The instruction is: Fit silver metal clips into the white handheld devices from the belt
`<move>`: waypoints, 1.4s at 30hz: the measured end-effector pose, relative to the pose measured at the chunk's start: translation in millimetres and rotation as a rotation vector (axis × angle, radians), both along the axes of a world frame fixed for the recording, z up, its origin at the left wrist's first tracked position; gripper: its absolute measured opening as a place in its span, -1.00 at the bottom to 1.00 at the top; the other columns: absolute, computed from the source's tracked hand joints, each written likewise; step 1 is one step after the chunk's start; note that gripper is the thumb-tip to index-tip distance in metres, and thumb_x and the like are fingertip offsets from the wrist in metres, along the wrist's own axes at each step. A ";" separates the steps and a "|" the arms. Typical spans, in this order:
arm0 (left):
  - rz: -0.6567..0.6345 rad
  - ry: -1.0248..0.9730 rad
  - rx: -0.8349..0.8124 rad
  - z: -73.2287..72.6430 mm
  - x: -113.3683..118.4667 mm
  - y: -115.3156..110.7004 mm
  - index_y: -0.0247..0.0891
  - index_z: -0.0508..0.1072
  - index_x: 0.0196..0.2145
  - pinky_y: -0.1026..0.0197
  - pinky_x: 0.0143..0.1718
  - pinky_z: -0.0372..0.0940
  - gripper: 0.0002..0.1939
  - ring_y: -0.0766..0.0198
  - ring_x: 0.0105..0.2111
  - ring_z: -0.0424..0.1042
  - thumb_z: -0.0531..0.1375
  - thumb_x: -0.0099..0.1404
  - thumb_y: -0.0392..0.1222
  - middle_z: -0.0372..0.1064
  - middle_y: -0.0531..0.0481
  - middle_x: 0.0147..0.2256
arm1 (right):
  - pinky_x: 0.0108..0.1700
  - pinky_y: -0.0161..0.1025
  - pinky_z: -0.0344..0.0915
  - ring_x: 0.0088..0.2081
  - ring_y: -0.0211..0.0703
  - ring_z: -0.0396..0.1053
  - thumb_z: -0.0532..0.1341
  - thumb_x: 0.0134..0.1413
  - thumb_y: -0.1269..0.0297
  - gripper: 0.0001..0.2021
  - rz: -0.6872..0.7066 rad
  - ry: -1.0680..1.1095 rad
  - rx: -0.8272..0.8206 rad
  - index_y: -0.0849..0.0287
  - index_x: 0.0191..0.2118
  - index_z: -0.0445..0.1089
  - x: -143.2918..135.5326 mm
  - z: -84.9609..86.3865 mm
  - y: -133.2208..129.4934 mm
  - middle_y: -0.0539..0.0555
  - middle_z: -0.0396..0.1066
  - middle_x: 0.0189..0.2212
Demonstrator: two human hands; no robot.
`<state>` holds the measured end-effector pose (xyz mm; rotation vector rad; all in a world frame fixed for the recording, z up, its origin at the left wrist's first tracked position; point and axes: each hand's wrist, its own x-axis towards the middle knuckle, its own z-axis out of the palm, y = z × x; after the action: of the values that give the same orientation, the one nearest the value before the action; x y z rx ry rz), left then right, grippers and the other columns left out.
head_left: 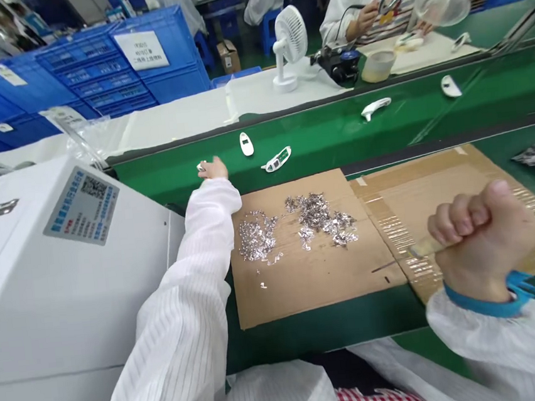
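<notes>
My left hand (pixel 215 168) reaches far out over the green conveyor belt (pixel 175 183). Its fingers are closed on a small white plastic part (pixel 200 166), mostly hidden by them. On the belt to its right lie a white oval housing (pixel 246 144) and a white housing half with a green board (pixel 277 160). My right hand (pixel 486 239) is in a fist around a thin metal-tipped tool with a pale handle (pixel 426 247), its tip pointing left over the cardboard. Small shiny metal pieces (pixel 256 236) lie heaped on the left cardboard sheet (pixel 295 292), with a darker heap (pixel 314 212) beside them.
A white box-shaped machine (pixel 68 295) stands at my left. More white housings (pixel 376 109) lie farther right on the belt. Across it are a white fan (pixel 288 38), a lamp and a co-worker (pixel 353 9). A second cardboard sheet (pixel 419 198) is under my right hand.
</notes>
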<state>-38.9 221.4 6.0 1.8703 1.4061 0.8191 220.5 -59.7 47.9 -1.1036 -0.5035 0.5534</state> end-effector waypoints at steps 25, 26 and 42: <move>-0.185 -0.226 0.058 -1.1 43.8 -16.9 -0.23 0.21 0.21 0.08 -0.29 0.42 -0.51 0.14 -0.38 0.51 0.08 0.35 -0.13 0.46 -0.10 -0.29 | -0.30 -0.25 0.26 -0.37 -0.18 0.45 0.23 0.17 0.25 -0.90 0.692 -1.075 -0.587 0.10 -0.30 0.50 -30.9 -48.4 50.6 0.01 0.54 -0.40; -0.179 -0.321 -0.017 8.2 38.7 -32.1 -0.20 0.20 0.22 0.11 -0.36 0.41 -0.51 0.17 -0.44 0.50 0.06 0.38 -0.08 0.45 -0.06 -0.35 | -0.24 -0.24 0.27 -0.29 -0.15 0.47 0.19 0.21 0.28 -0.86 0.714 -1.206 -0.613 0.09 -0.25 0.52 -37.9 -54.6 59.8 0.03 0.55 -0.30; 0.155 -1.129 -0.840 0.5 18.7 -206.2 -0.15 0.23 0.15 0.34 -0.80 0.12 -0.56 0.35 -0.77 0.26 -0.03 0.46 0.11 0.32 0.12 -0.55 | -0.31 -0.29 0.27 -0.38 -0.23 0.47 0.25 0.16 0.35 -0.92 0.612 -1.264 -0.314 0.13 -0.31 0.52 -72.8 -35.2 60.9 -0.01 0.59 -0.34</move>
<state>-20.2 15.3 6.5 0.4678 0.8874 0.9153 147.7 1.2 12.8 -1.5348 -1.9463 0.3982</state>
